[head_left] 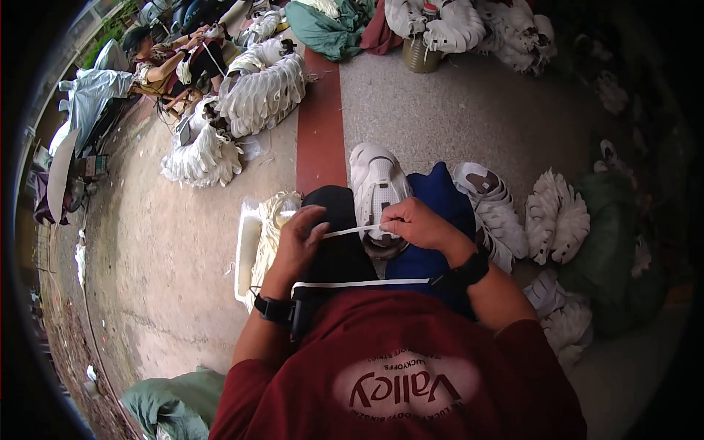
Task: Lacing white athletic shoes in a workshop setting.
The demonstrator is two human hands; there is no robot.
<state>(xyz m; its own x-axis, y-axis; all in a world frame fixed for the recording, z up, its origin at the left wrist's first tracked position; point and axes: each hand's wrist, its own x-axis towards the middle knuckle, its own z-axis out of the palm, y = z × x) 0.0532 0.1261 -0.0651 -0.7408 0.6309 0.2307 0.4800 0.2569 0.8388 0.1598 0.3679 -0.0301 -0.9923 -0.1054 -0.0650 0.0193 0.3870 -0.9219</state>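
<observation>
A white and grey shoe upper [381, 180] rests on my lap, its toe pointing away from me. A white shoelace [350, 232] is drawn across its near end, between my hands. My right hand [422, 226] pinches the lace at the upper's right edge. Left of the upper, my left hand [299, 240] has its thumb and fingers curled at the lace's other end. Farther toward me, a white strip of lace [359, 284] crosses my lap. Beside my left forearm, a bundle of cream laces [277, 213] lies in a white foam box [248, 253].
Bundled white shoe uppers lie at right [557, 216] and at far left [264, 88]. A person [165, 66] sits at the far left handling something. A yellowish jar [420, 57] with a red cap stands far ahead. Green cloth sacks lie far ahead [326, 29] and near left [176, 403].
</observation>
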